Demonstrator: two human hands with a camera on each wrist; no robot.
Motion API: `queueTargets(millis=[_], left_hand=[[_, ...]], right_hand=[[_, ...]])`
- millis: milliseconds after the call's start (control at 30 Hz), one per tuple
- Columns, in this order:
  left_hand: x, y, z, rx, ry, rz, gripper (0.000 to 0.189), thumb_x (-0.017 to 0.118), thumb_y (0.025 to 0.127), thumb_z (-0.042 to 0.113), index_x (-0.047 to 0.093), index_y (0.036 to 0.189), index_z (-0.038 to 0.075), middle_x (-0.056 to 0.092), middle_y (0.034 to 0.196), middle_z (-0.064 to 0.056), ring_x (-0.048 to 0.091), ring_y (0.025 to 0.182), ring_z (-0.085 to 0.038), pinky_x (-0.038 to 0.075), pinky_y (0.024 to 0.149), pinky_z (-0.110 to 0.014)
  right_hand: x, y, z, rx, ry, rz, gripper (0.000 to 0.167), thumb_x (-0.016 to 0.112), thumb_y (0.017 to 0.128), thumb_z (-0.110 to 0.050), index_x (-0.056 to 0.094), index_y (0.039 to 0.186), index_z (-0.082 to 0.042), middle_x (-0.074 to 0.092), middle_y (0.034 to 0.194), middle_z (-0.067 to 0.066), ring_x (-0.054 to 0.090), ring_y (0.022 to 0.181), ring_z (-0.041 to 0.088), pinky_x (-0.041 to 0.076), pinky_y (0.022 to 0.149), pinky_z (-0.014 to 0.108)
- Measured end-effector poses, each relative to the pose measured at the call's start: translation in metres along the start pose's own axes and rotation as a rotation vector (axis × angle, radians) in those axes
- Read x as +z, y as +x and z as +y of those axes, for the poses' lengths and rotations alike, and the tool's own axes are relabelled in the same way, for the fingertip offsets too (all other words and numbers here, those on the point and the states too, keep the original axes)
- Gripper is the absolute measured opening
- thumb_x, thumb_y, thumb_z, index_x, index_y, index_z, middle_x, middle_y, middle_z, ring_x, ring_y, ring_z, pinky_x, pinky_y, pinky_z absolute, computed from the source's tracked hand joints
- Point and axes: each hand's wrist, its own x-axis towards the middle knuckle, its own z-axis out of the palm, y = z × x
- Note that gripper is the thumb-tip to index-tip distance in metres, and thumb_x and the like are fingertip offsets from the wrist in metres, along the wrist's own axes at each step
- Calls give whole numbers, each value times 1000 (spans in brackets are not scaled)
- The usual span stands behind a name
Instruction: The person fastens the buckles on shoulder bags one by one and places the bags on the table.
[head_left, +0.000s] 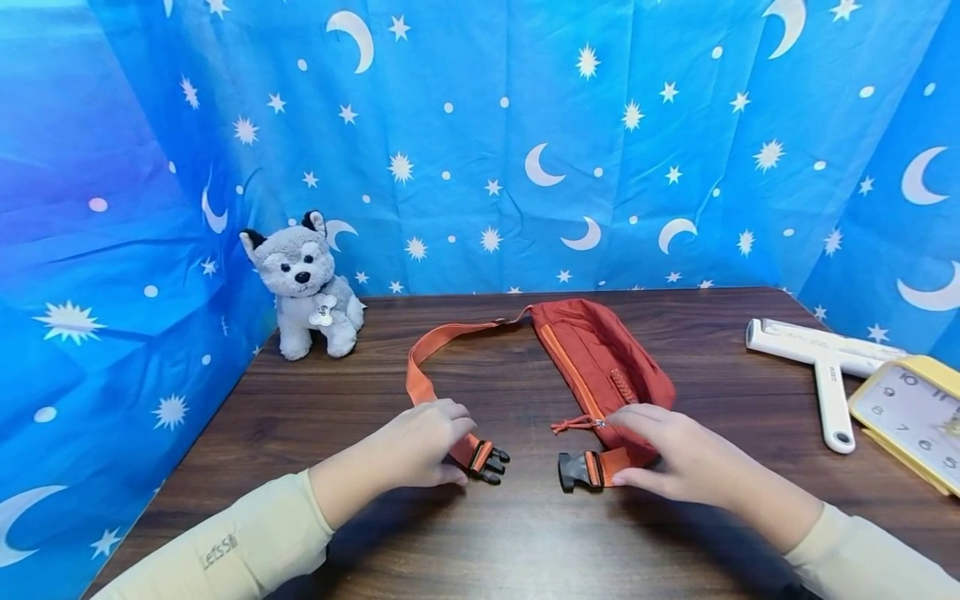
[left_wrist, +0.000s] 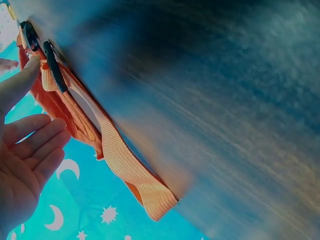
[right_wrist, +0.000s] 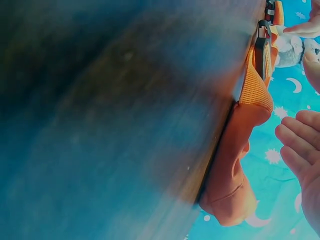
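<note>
A red-orange waist bag (head_left: 600, 350) lies on the table with its orange strap (head_left: 423, 358) looped out to the left. The strap's black buckle is unfastened: the pronged half (head_left: 489, 463) is on the left and the socket half (head_left: 576, 472) faces it across a gap. My left hand (head_left: 423, 442) is over the strap beside the pronged half; in the left wrist view its fingers (left_wrist: 42, 137) are relaxed and grip nothing. My right hand (head_left: 675, 450) hovers by the bag's near end and socket half, its fingers (right_wrist: 300, 137) loosely extended and holding nothing in the right wrist view.
A grey plush dog (head_left: 303, 283) sits at the table's back left. On the right lie a white T-shaped tool (head_left: 828, 375) and a yellow-framed clock (head_left: 911, 417). A blue curtain (head_left: 480, 150) with moons and stars encloses the back and sides of the wooden table (head_left: 337, 542).
</note>
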Motion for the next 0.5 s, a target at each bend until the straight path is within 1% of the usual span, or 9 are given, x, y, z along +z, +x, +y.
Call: queueTargets(millis=[133,233,400,500], left_hand=[[1,4,1,24,13,-15,54,81,71,38,63,109,4,61,102,-3,57,94,-17,47,82,-30],[2,6,0,28,21,-32,54,81,71,37,63,110,4,61,102,-3,58,95,-17,46,83,-29],[3,8,1,19,27,-55,52,82,70,37,64,107,5,61,101,-3,57,92,-16,47,80,-28],[3,9,2,13,18,-69,48,83,70,36,64,103,7,60,97,-1,56,88,-15,47,76,-27]], right_hand=[[2,0,0,-8,14,-13,52,82,71,-29,61,114,-10,61,107,-4,56,99,10,40,88,19],[3,0,0,-7,8,-14,51,82,71,-30,62,113,-8,62,107,-2,57,99,11,39,89,18],[4,1,-1,0,-12,-44,50,80,73,-33,63,110,-4,62,106,2,57,99,13,47,82,31],[4,1,0,7,-14,-59,49,79,73,-34,63,108,-3,62,104,2,58,97,13,49,78,37]])
